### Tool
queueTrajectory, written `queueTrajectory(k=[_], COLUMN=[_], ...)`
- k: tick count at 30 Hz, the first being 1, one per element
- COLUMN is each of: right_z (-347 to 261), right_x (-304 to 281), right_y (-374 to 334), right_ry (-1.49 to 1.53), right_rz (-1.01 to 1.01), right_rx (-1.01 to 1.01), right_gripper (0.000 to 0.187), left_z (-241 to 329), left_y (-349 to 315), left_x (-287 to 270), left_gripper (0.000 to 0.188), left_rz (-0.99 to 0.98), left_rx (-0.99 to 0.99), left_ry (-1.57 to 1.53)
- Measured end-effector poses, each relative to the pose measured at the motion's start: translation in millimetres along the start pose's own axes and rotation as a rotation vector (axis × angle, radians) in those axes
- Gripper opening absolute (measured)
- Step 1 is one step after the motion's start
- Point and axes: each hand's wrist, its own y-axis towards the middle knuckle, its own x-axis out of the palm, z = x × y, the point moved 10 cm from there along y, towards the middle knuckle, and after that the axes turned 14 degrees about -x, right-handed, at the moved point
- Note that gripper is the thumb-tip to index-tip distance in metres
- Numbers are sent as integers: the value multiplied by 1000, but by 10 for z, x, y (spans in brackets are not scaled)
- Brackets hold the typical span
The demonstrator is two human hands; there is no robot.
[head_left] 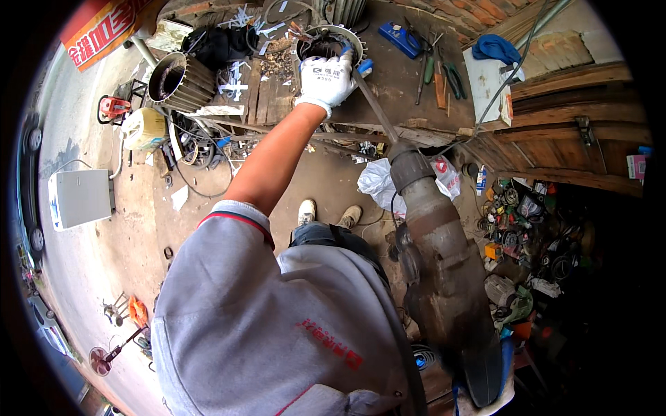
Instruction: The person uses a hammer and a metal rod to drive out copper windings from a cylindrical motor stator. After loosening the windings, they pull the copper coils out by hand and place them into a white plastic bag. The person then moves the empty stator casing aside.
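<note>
My left hand, in a white glove with blue fingertips, grips the near rim of a finned motor stator standing on the workbench. Inside the stator are dark windings. A large, worn demolition hammer slants up from the lower right, and its long chisel bit ends close by my left thumb at the stator's rim. At the hammer's rear end, a blue and white glove shows my right hand closed around the handle; the tool body hides most of its fingers.
Another finned motor housing lies at the bench's left. Screwdrivers and pliers lie right of the stator, near a blue case. White plastic bags sit below the bench. Motor parts crowd the right floor, and a cord hangs at right.
</note>
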Motion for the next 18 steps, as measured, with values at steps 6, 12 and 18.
queueTrajectory(k=[6,12,18], right_z=[-60,-120,-161], right_x=[14,102,208], right_y=[-35,4,54], right_ry=[-55,-144,-226], right_rz=[-21,-51,-85], right_rx=[13,3,4], right_gripper=[56,55,55], left_z=[-33,-20,-28], left_y=[-41,-47,-60], left_x=[-49,-55,-63], left_gripper=[42,43,42], left_rz=[105,101,140], left_rx=[30,21,-10], left_ry=[-54,-74,-98])
